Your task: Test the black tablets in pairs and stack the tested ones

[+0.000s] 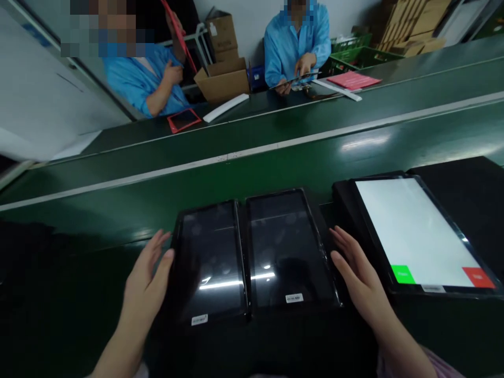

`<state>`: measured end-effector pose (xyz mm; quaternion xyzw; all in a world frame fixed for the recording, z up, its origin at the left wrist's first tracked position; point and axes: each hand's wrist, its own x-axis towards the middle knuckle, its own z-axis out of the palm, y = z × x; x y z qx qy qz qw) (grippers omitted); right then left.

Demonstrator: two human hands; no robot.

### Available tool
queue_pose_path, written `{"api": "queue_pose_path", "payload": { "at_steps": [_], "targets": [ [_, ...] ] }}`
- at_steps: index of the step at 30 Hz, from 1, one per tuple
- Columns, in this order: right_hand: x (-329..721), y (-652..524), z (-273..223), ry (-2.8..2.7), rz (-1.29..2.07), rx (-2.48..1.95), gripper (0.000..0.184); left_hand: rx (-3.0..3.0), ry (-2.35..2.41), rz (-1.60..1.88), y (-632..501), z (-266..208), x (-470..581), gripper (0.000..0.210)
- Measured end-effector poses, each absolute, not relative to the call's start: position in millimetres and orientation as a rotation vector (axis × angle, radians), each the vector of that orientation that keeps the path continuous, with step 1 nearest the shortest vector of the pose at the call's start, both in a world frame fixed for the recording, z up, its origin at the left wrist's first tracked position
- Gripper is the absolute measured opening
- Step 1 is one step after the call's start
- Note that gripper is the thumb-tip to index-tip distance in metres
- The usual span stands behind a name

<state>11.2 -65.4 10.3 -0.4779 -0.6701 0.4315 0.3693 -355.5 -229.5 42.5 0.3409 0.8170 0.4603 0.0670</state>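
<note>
Two dark tablets lie side by side before me, each with a small white label near its lower edge. My left hand is beside the outer edge of the left tablet, fingers apart and holding nothing. On the other side, my right hand is open near the outer edge of the right tablet. Whether the fingertips touch the tablets I cannot tell. Farther right, a lit tablet shows a white screen with a green box at lower left and a red box at lower right. It rests on something black.
A green conveyor surface runs across, with a pale strip along it. Beyond it, two people in blue handle parts. A red-edged panel, white strips, a pink sheet, a cardboard box and green crates are there.
</note>
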Motion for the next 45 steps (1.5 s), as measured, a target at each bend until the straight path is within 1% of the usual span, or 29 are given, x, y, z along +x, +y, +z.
{"api": "queue_pose_path", "payload": {
  "at_steps": [2,4,6,8,11,14,17,19,20,24,28,32,34,39,42,45],
  "targets": [
    [14,-75,9,-1.673,1.168,-1.247,0.063,0.587,2.563,1.359,-259,34,-346,0.066],
    [11,-78,8,-1.677,1.185,-1.223,0.062,0.265,2.461,1.349,-275,25,-337,0.067],
    [7,-74,7,-1.711,1.181,-1.176,0.063,0.1,2.29,1.407,-279,19,-332,0.068],
    [5,-69,7,-1.787,1.153,-1.128,0.061,0.045,2.182,1.458,-277,16,-329,0.074],
    [6,-64,8,-1.947,0.997,-1.036,0.058,0.152,2.139,1.436,-277,21,-329,0.085],
    [9,-65,16,-2.107,0.704,-0.914,0.052,0.417,2.199,1.328,-285,31,-332,0.092],
    [13,-72,32,-2.239,0.46,-0.691,0.035,0.621,2.273,1.08,-297,38,-336,0.116],
    [13,-77,43,-2.305,0.39,-0.517,0.029,0.714,2.306,0.918,-303,37,-338,0.13],
    [13,-79,48,-2.334,0.378,-0.447,0.027,0.766,2.326,0.872,-304,35,-338,0.133],
    [5,-82,52,-2.467,0.329,-0.354,0.024,0.912,2.428,0.888,-296,24,-339,0.128],
    [-7,-75,44,-2.484,0.174,-0.586,0.028,0.679,2.472,0.979,-272,25,-340,0.124],
    [-11,-71,45,-2.401,0.186,-0.659,0.032,0.453,2.372,1.29,-262,35,-338,0.103],
    [-9,-72,47,-2.39,0.232,-0.624,0.03,0.416,2.339,1.326,-266,38,-336,0.099],
    [-4,-78,49,-2.402,0.274,-0.547,0.026,0.409,2.257,1.299,-279,42,-335,0.108],
    [-4,-81,52,-2.435,0.287,-0.501,0.025,0.448,2.255,1.167,-283,46,-338,0.113],
    [-6,-83,56,-2.46,0.295,-0.47,0.025,0.549,2.275,0.95,-290,47,-343,0.122]
  ]
}}
